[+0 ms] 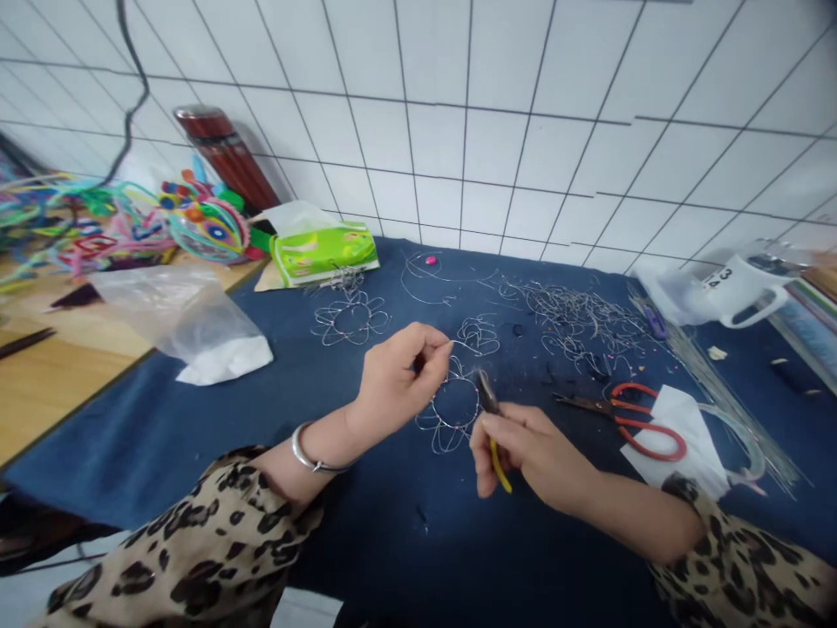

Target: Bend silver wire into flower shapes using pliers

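Observation:
My left hand (402,371) pinches a thin piece of silvery wire (467,349) between thumb and fingertips, over the table's middle. In my right hand (523,449) are pliers (487,394) with dark jaws and yellow handles, the jaws pointing up and away from me. Beneath and between the hands lies a flower-shaped wire frame (437,423), a ring with looped petals, partly hidden by my left hand. A second wire flower (351,317) rests farther back on the left. A small cluster of wire loops (480,331) is just beyond the pinched wire; whether they are joined, I cannot tell.
Tangled wire scraps (581,314) spread at the back right. Red-handled scissors (647,423) lie on white paper right of my hand, beside long straight wires (732,392). A white mug (742,292), green tissue pack (327,253), plastic bag (189,314) and red thermos (226,157) stand around.

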### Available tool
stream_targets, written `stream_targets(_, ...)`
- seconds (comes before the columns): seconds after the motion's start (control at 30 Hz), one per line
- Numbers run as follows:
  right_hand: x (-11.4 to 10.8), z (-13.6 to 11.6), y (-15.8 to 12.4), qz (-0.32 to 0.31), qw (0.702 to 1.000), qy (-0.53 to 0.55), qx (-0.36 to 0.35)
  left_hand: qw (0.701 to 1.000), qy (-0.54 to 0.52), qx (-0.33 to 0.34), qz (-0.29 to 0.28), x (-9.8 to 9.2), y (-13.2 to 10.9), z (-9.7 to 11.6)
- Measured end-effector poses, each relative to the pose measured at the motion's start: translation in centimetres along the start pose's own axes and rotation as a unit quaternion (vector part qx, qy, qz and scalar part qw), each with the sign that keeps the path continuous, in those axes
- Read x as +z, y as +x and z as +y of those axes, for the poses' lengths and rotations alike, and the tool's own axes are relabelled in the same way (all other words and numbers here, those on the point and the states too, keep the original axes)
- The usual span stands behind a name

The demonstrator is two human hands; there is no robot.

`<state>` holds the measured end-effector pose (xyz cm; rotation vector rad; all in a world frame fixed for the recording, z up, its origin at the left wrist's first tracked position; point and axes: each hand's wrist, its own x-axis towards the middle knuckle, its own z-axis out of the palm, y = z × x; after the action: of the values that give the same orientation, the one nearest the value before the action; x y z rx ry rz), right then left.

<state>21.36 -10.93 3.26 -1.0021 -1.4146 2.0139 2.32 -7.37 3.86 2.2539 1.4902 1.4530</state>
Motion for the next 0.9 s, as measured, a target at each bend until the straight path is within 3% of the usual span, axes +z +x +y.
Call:
stream_targets(0.13, 0.91, -0.11, -0.3, -0.021, 0.998, -0.045, 0.036, 0.999, 0.017, 0.029, 0.012, 0.2, -0.15, 0.0)
stream_targets(0.37, 0.75, -0.14, -0.02, -0.013, 0.997, -0.069, 0.034, 0.996, 0.044, 0.078, 0.007, 0.29, -0.28, 0.21)
stream_targets(0.9, 0.43, 0.37, 0.08, -0.003, 0.998, -0.066, 0.012, 0.994, 0.056, 0.098, 0.007, 0.58, -0.55, -0.25)
